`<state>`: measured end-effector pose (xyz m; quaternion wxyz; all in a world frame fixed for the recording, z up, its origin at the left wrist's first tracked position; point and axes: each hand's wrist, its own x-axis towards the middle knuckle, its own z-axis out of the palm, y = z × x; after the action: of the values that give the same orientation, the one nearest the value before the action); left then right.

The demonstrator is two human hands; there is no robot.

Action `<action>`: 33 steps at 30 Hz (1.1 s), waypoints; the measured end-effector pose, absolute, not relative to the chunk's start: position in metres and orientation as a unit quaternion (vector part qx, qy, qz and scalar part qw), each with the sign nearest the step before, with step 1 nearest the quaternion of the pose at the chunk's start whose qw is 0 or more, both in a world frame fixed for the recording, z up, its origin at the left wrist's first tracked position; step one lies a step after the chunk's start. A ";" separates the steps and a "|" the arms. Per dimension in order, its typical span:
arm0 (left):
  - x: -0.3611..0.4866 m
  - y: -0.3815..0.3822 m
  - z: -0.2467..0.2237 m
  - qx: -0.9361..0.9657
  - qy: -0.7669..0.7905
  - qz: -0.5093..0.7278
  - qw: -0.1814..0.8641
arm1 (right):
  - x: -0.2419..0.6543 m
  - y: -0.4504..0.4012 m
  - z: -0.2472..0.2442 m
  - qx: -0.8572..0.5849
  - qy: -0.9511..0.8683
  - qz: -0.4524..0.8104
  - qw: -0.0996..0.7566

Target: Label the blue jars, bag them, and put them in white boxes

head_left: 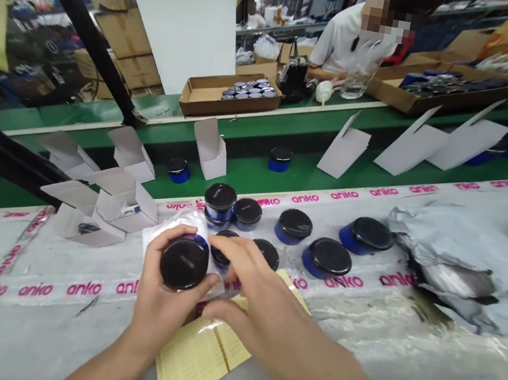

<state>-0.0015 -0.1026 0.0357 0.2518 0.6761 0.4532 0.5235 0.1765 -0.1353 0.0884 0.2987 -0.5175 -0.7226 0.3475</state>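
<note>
My left hand [167,292] is wrapped round a small round jar [185,262] with a glossy black lid and a blue side. Its lid faces up toward me. Right beside it, my right hand [250,294] has its thumb and fingers apart, with nothing visible between them. White plastic [152,234] lies behind the held jar. Yellow printed sheets [198,364] lie under my hands. Past my fingers stand several similar jars, among them a stacked one [220,200] and another [327,257] to the right. My right hand partly hides two of them.
Open white boxes [128,207] stand at the left, more [414,143] on the green conveyor [246,179]. A grey plastic bag [467,260] lies right. Across the belt are cardboard trays [201,99] of lids and a person in a white shirt [334,37]. A dark post [93,44] rises at left.
</note>
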 end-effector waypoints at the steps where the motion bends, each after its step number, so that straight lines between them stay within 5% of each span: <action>1: -0.001 -0.104 0.039 0.676 0.463 0.510 0.262 | 0.179 -0.137 0.088 -0.508 -0.743 0.330 0.283; 5: -0.003 -0.116 0.056 0.715 0.441 0.394 0.374 | 0.186 -0.138 0.085 -0.433 -0.837 0.225 0.248; 10: -0.019 -0.109 0.083 0.711 0.383 0.302 0.506 | 0.216 -0.127 0.094 -0.432 -0.815 0.237 0.305; 13: -0.024 -0.074 0.090 0.686 0.442 0.391 0.427 | 0.242 -0.104 0.099 -0.543 -0.738 0.203 0.345; 17: -0.010 -0.005 0.081 0.618 0.537 0.497 0.288 | 0.255 -0.062 0.099 -0.595 -0.733 0.195 0.264; 24: 0.027 0.077 0.059 0.539 0.657 0.477 0.224 | 0.240 -0.034 0.081 -0.543 -0.798 0.197 0.171; 33: -0.016 -0.026 0.133 0.682 0.509 0.499 0.165 | 0.269 -0.032 0.054 -0.510 -0.817 0.214 0.164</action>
<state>-0.0164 -0.0256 0.1330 0.1650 0.6820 0.5086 0.4989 0.2692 -0.0320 0.0543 0.1640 -0.5103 -0.8167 0.2138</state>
